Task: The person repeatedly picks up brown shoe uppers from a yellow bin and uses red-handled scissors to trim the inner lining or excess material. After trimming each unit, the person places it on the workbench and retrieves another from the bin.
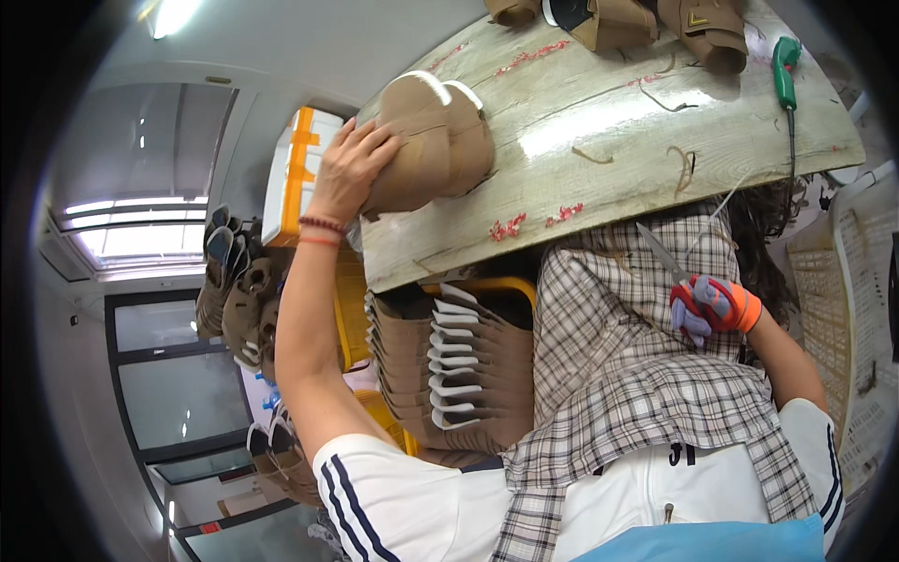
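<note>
At the table's left end, my left hand [354,167] lies over the edge of a small stack of brown shoe uppers [426,140] with white lining at the top. Its fingers rest on the uppers, while the thumb is hidden. Over my lap, my right hand [710,307] wears a grey, red and orange glove and is closed on scissors [663,253]. Their pointed metal blade points up and left, away from the uppers; the glove hides the handles. Below the table edge, a long row of nested brown uppers [454,365] with white linings stands in a yellow crate.
The wood-patterned table [599,112] bears thread scraps and red marks. More brown uppers [618,23] lie at its far edge. A green corded hand tool [787,75] lies at right, near a cream plastic basket [829,309]. An orange-and-white box [298,173] and hanging uppers [248,300] stand left.
</note>
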`<state>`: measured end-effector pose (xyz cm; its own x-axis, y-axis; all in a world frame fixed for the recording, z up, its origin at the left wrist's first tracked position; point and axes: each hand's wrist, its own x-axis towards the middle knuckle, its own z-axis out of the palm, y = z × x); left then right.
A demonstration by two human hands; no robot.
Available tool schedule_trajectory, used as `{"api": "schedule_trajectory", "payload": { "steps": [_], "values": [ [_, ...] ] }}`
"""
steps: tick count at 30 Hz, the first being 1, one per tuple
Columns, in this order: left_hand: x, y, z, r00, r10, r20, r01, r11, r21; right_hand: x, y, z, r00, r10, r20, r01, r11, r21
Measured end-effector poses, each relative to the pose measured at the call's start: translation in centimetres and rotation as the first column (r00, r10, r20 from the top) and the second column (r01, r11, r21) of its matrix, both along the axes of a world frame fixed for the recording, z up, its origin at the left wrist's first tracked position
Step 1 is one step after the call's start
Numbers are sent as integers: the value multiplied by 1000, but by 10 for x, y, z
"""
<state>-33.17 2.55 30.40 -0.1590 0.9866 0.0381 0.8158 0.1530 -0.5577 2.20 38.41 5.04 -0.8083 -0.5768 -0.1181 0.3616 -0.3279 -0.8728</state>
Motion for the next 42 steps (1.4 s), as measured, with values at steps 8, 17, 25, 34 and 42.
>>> {"api": "schedule_trajectory", "payload": {
  "steps": [8,17,25,34,42],
  "values": [
    [-83,24,-100,833,183,522,-186,981,-46,-8,-8,-8,999,-22,33,26,988,-153],
    [-58,199,-109,-141,-314,939,-686,715,136,-12,1,6,998,13,69,2,975,-222],
    [-33,325,-199,-337,-656,675,-865,499,54,3,-9,-1,999,-16,39,23,983,-181],
    [107,86,-115,460,-119,880,-697,565,441,17,1,17,918,-381,-116,385,923,20],
    [234,-4,-112,497,-73,865,-450,831,329,-15,-44,53,756,-13,-654,598,418,683]
  ]
}}
